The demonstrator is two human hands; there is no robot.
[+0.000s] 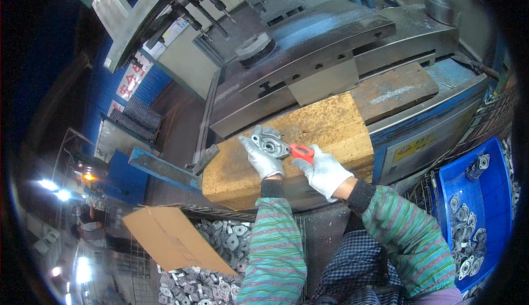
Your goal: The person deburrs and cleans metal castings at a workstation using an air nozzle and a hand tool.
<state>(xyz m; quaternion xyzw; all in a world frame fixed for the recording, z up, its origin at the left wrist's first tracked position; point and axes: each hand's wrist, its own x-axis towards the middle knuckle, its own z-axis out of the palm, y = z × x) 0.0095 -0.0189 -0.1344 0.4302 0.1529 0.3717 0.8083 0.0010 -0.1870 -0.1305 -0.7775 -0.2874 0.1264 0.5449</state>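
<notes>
**Hand finishing of a cast metal flange at the wooden block**

The metal flange casting (pixel 269 143) is held above the wooden block (pixel 308 134), near its front edge. The left hand (pixel 262 159), gloved, curls its fingers closed around the casting from below. The right hand (pixel 325 171) grips a red-handled tool (pixel 302 152), its tip at the casting's rim. Good practice: steady the casting firmly and keep tool strokes short. Both forearms rise toward the block, wrists bent inward. Below the block lies a wire bin of castings (pixel 220 250); right of it, a blue crate (pixel 485 195).

Gloved left hand (pixel 263 160) around a metal flange casting (pixel 269 143), right hand (pixel 324 171) gripping a red-handled tool (pixel 301 151) on it
</notes>
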